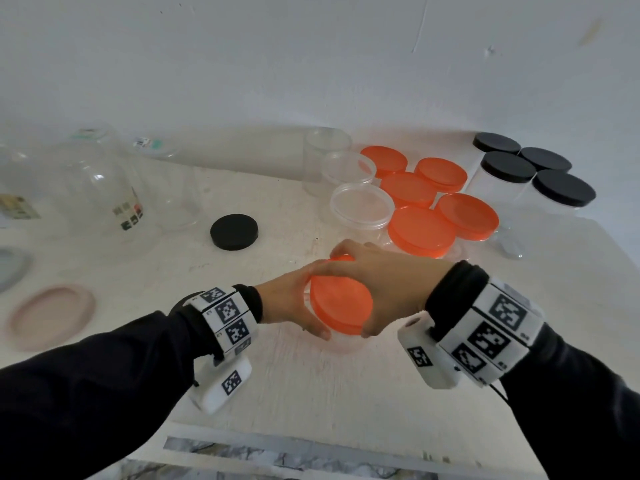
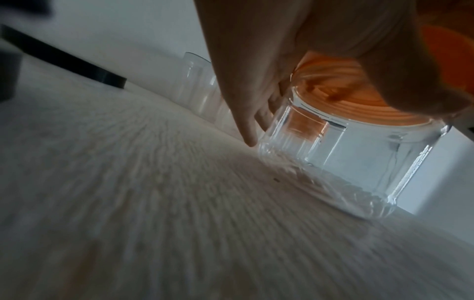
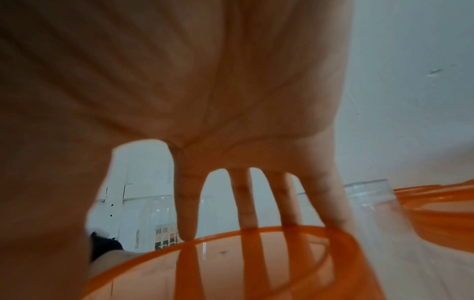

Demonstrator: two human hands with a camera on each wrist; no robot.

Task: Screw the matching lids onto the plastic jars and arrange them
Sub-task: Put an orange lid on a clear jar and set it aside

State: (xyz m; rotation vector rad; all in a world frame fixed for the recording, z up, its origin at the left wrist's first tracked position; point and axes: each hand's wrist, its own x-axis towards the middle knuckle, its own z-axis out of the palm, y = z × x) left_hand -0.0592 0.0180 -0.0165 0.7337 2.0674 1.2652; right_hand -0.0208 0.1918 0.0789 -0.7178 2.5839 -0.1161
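A clear plastic jar [image 2: 341,162] stands on the white table [image 1: 311,393] in front of me. My left hand [image 1: 294,303] grips its side wall, thumb and fingers curled round it. An orange lid [image 1: 341,303] sits on the jar's mouth, and my right hand [image 1: 381,289] grips that lid from above, fingers spread over its rim [image 3: 256,239]. Several orange-lidded jars [image 1: 420,230] stand in a group behind. Several black-lidded jars [image 1: 507,168] stand at the far right. Open clear jars [image 1: 362,202] wait beside the orange group.
A loose black lid [image 1: 234,232] lies left of centre. Large clear jars [image 1: 93,181] with labels crowd the far left. A pink lid [image 1: 52,315] and a grey lid [image 1: 10,268] lie at the left edge. The table's front edge [image 1: 311,448] is near my forearms.
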